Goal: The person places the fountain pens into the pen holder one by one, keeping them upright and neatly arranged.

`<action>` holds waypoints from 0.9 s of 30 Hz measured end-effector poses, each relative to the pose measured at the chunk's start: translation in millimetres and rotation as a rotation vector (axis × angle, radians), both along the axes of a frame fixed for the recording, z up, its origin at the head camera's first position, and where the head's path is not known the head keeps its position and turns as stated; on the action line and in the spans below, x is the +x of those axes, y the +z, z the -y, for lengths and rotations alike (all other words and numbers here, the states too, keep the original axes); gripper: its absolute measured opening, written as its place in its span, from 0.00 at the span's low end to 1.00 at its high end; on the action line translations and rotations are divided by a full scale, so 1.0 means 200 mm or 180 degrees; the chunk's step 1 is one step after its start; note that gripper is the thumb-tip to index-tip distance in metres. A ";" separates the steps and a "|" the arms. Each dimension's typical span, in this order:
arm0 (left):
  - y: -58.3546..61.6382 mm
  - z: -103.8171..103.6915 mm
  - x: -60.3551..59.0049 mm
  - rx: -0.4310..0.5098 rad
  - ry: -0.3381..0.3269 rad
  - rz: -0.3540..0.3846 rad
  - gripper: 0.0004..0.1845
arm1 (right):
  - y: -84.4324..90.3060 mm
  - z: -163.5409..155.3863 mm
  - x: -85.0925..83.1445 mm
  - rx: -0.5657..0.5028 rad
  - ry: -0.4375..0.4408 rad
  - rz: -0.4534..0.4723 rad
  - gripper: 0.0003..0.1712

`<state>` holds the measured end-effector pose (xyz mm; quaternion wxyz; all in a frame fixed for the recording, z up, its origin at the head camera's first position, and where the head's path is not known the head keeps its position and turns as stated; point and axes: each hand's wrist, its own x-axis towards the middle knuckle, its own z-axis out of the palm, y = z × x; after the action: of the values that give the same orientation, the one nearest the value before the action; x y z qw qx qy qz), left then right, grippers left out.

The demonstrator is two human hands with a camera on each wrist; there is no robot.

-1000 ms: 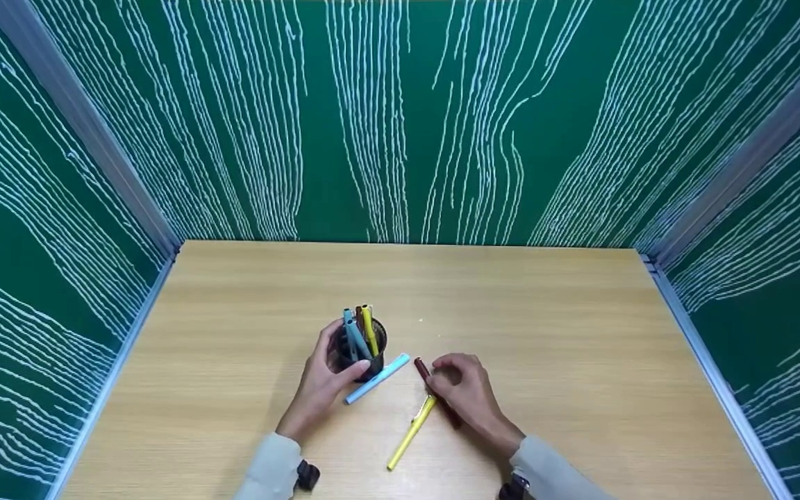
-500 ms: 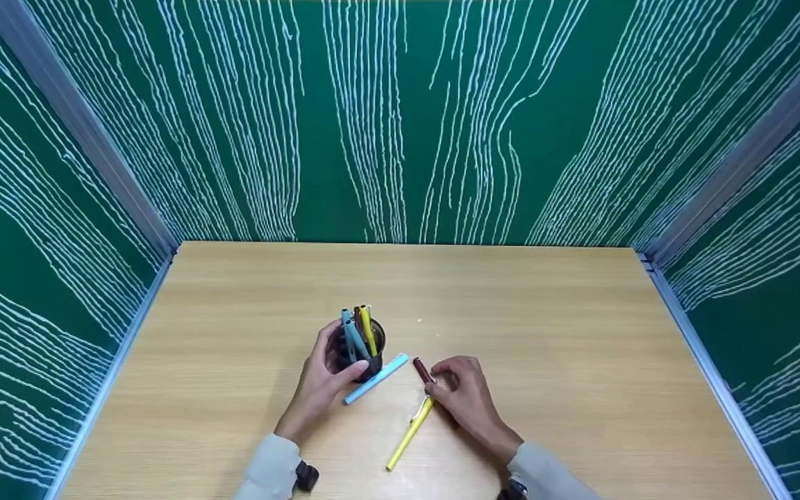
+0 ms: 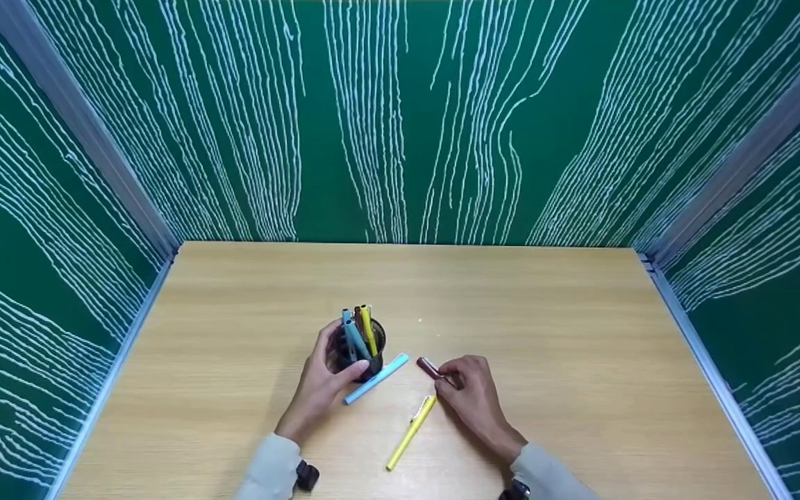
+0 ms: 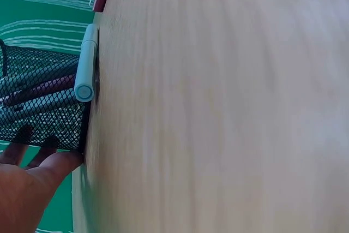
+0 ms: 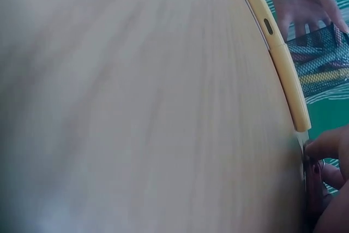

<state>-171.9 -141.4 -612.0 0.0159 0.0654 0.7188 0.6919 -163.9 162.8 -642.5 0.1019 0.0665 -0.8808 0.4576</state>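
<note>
Dark-red pen (image 3: 428,367), slender, silvery-clipped: we pinch it in our right hand (image 3: 471,394); black mesh cup (image 4: 52,121), holding blue and yellow pens (image 3: 356,338): our left hand (image 3: 322,387) grips it.

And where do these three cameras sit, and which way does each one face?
Head: worn on the person's head, facing forward and down at the table and green walls; the left hand, right hand and sleeves show.
Left wrist: worn there, facing the mesh cup and loose blue pen; part of the left hand shows at lower left.
Right wrist: worn there, looking along the table past the yellow pen; the right hand, at lower right, holds a dark red pen.
Shared: both wrist views show the mesh cup and left hand.
</note>
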 end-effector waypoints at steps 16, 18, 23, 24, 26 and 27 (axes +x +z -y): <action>-0.01 -0.01 -0.01 0.0083 -0.0026 -0.0129 0.45 | 0.04 -0.05 -0.01 0.0301 0.0004 0.0042 0.08; -0.01 -0.01 -0.01 0.0063 -0.0032 -0.0132 0.45 | 0.06 -0.05 -0.01 0.0262 0.0009 0.0051 0.08; 0.00 -0.01 0.00 0.0023 -0.0024 -0.0143 0.45 | 0.11 -0.07 -0.03 0.0072 -0.0016 0.0073 0.07; 0.00 -0.01 0.00 0.0019 -0.0028 -0.0154 0.45 | 0.12 -0.08 -0.03 0.0019 -0.0034 0.0095 0.07; 0.00 -0.01 0.00 0.0019 -0.0027 -0.0150 0.45 | 0.15 -0.09 -0.03 -0.0100 -0.0070 0.0146 0.07; 0.00 -0.01 0.00 0.0020 -0.0031 -0.0139 0.45 | 0.16 -0.09 -0.03 -0.0166 -0.0102 0.0192 0.07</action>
<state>-172.7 -139.5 -612.6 0.0033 0.0840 0.7165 0.6926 -170.1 181.3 -610.1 0.0843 0.0358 -0.8722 0.4805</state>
